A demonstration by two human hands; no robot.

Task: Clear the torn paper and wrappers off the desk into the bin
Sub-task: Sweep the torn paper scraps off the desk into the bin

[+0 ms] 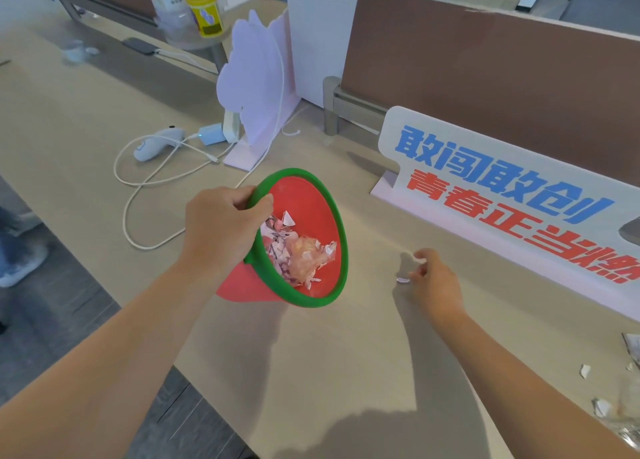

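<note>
My left hand (221, 221) grips the green rim of a small red bin (320, 216), tilted toward me above the desk. Inside it lie torn paper bits and a crumpled clear wrapper (299, 256). My right hand (434, 278) rests on the desk to the right of the bin, fingers curled, pinching a small white paper scrap (419, 259). Another tiny scrap (401, 280) lies on the desk just left of that hand. More torn paper and clear wrappers (609, 406) sit at the desk's right edge.
A white sign with blue and red characters (502, 195) stands behind my right hand. A white cut-out board (256, 88), a charger with looping cable (152, 181) and a white handheld device (157, 143) lie at the back left. A brown partition (485, 78) lines the rear.
</note>
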